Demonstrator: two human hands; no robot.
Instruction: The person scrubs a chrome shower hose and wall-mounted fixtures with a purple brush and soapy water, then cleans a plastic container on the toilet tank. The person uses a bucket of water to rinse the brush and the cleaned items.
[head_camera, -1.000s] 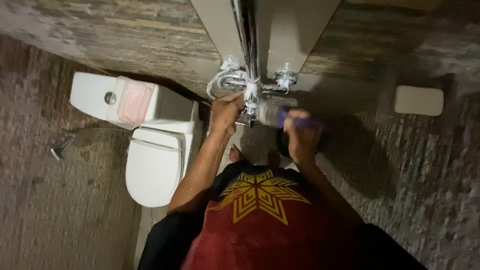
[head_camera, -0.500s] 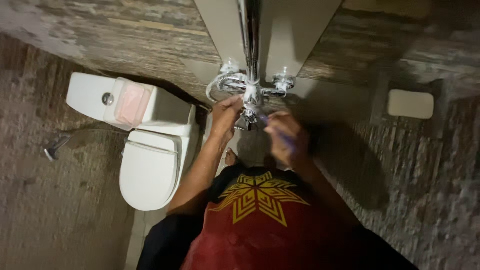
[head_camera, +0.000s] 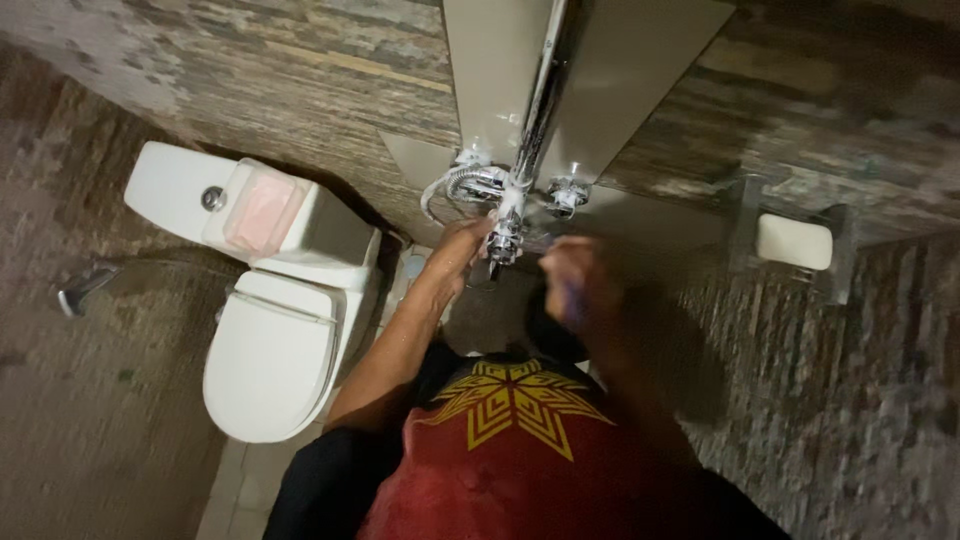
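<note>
Left hand (head_camera: 462, 250) grips the tap (head_camera: 505, 235); blurred right hand (head_camera: 572, 280) curls around something purple, grip unclear. A wet slip could knock the fitting.

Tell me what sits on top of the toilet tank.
On the white toilet tank lies a clear plastic box with something pink inside, beside the round flush button. What the pink contents are cannot be told, and the lid area under the box is covered.
</note>
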